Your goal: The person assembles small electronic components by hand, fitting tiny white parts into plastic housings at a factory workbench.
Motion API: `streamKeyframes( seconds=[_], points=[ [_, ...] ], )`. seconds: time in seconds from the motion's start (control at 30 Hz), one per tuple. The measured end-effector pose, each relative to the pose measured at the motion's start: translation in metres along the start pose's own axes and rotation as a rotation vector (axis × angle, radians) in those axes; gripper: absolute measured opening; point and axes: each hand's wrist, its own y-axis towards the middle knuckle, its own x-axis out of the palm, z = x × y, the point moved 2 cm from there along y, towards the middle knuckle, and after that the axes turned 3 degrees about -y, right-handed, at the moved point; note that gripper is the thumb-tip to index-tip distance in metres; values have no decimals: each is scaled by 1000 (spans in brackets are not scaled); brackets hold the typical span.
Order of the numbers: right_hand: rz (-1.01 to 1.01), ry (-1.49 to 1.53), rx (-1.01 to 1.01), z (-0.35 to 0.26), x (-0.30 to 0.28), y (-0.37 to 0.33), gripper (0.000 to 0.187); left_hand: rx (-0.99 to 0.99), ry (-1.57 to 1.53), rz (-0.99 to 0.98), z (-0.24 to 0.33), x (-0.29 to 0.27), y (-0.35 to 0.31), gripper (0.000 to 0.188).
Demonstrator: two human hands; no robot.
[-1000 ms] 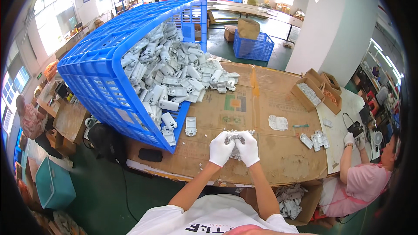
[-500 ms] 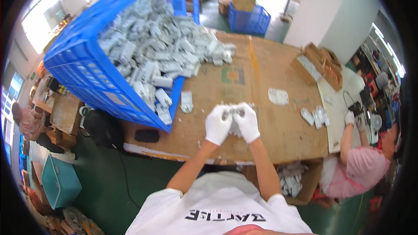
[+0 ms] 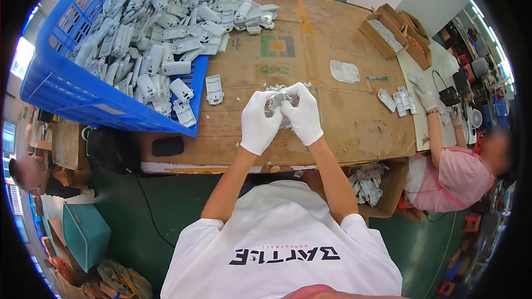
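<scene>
My left hand (image 3: 259, 123) and my right hand (image 3: 303, 115), both in white gloves, are closed round a small light-grey plastic housing (image 3: 279, 98) near the table's front edge. The fingers cover much of it. Small white plastic scraps (image 3: 274, 87) lie on the cardboard just beyond and around my hands. To the left, a single open-backed grey housing (image 3: 214, 89) lies on the table. Beside it a large blue crate (image 3: 102, 104), tipped on its side, spills a heap of similar housings (image 3: 183, 39) onto the table.
Several housings (image 3: 399, 101) lie to the right, near a crumpled white paper (image 3: 344, 71) and a green strip (image 3: 377, 78). Cardboard boxes of small parts (image 3: 382, 33) stand at the far right. A co-worker in pink (image 3: 451, 180) sits at the right, with one gloved hand on the white worktop.
The view has tipped downward, so the table and crate appear higher. My hands still hold the housing with shifted fingers. The co-worker's one hand has reached farther across the worktop.
</scene>
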Motion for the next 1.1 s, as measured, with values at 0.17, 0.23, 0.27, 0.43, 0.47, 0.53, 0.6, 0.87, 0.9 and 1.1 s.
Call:
streamKeyframes(
  seconds=[0.17, 0.23, 0.27, 0.43, 0.47, 0.53, 0.6, 0.87, 0.9, 1.1],
  points=[
    [13, 90, -10, 3, 3, 0, 18, -34, 77, 12, -3, 6, -3, 29],
    [18, 155, 51, 5, 5, 1, 18, -35, 94, 34, -3, 7, -4, 29],
    [20, 153, 52, 6, 5, 2, 18, -36, 81, 34, -1, 8, -3, 29],
    [-12, 120, 66, 11, 5, 8, 12, -21, 98, 50, -3, 7, -1, 30],
    [-15, 120, 67, 12, 5, 8, 12, -28, 114, 38, -3, 7, -1, 30],
    [-13, 100, 36, 12, 5, 9, 9, -37, 130, 28, -3, 6, 0, 31],
    [-7, 109, 71, 6, 3, 6, 9, -70, 123, -15, -2, 6, 0, 31],
    [88, -21, 29, 18, 6, 3, 16, 2, 153, -123, -7, 4, -2, 30],
    [83, -10, 28, 22, 4, 1, 19, -3, 151, -139, -2, 8, -1, 31],
    [-61, 174, 257, 40, -29, -20, 22, -84, 315, -285, 22, 6, 9, 48]
  ],
)
